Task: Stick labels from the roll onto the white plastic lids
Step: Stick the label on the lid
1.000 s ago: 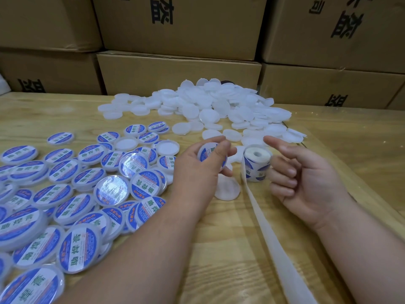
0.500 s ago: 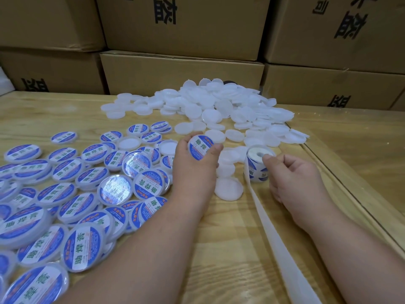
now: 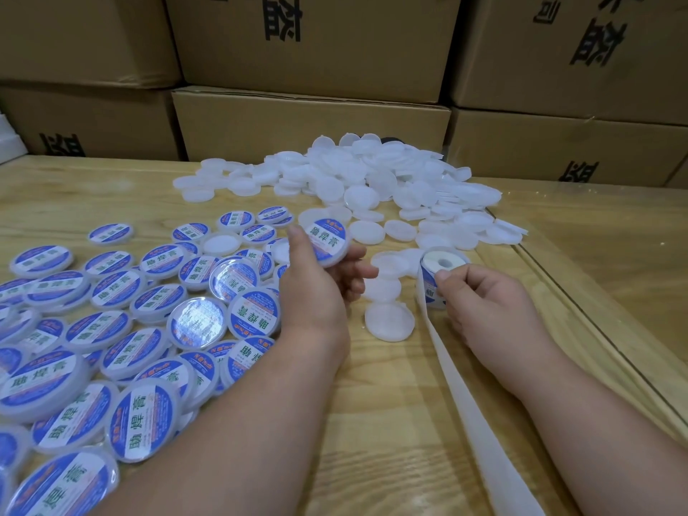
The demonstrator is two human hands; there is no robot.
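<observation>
Lid labelled in one hand, next label being picked at the roll.
The left hand holds a labelled lid up at centre frame, fingers curled round its rim; it looks ready to join the labelled lids spread over the left of the bench. The right hand pinches at the side of the label roll, right of centre, fingers narrow. To peel cleanly, lift the label's edge slowly, keeping the backing strip taut toward the lower right. Bare white lids lie heaped at upper centre.
</observation>
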